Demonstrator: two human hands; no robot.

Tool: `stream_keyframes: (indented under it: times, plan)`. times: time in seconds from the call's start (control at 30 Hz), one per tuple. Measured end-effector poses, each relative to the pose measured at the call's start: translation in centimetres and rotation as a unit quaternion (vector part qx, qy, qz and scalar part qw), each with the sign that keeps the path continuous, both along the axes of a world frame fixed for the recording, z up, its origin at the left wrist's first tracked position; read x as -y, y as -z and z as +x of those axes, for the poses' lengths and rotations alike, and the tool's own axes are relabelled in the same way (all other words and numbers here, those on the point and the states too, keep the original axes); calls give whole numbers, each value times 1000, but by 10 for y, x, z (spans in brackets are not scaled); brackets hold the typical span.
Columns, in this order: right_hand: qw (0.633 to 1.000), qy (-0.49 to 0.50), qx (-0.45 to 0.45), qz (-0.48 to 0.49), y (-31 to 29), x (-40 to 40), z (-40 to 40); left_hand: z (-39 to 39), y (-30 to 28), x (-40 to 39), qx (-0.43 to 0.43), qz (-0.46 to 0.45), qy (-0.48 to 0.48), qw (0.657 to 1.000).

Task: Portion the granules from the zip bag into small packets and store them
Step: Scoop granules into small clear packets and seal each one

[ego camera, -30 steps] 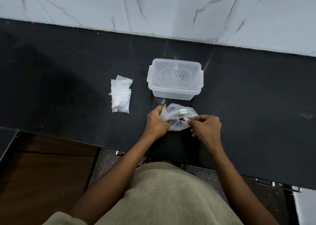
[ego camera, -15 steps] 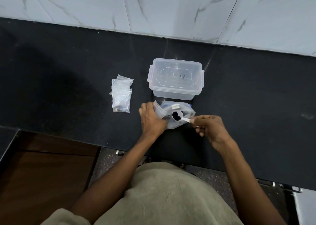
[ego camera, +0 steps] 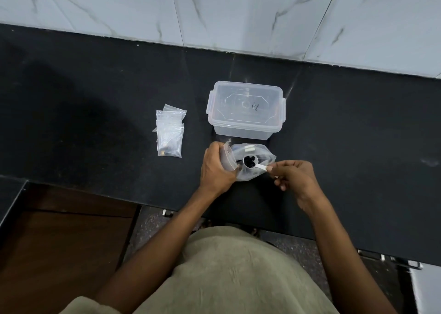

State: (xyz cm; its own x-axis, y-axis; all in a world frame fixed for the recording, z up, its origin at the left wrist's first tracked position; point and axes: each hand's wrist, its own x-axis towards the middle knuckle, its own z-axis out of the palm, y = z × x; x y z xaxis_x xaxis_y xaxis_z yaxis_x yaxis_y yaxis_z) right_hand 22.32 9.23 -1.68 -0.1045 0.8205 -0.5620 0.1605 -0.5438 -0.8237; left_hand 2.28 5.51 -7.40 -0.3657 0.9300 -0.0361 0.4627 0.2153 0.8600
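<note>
Two hands work near the table's (ego camera: 358,146) front edge. The left hand (ego camera: 216,168) grips one clear zip bag (ego camera: 255,174) by its left side, fingers curled round the gathered plastic, holding its mouth open and facing up. The right hand (ego camera: 294,175) pinches the handle end of one small white scoop (ego camera: 251,163) between thumb and fingertips. The scoop's long axis runs left to right, handle toward the right hand, bowl pointing left over the open mouth of the bag, with dark granules (ego camera: 249,161) sitting in the bowl. The bag rests on the table just in front of one clear plastic container (ego camera: 245,112), whose lid is clipped on and which stands about midway across the table. To the left, well apart from the bag, lies one small pile of clear packets (ego camera: 170,134), their long sides running front to back; how many are in the pile I cannot tell. A marble-tiled wall (ego camera: 238,10) rises behind the table's back edge.
</note>
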Motion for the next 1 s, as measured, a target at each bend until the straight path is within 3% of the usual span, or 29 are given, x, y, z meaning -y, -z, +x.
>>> stream_keyframes:
  times: [0.3,0.7,1.0]
  plan:
    - [988,-129,34,74,-8,-1,9,-1,-1,-4,-1,-8,-29,1000]
    - [984,-65,-60,155,-38,2,10,5,-10,-1,-41,57,-24,997]
    - [977,-55,-75,190,-42,6,-8,11,-18,-8,-86,109,7,990]
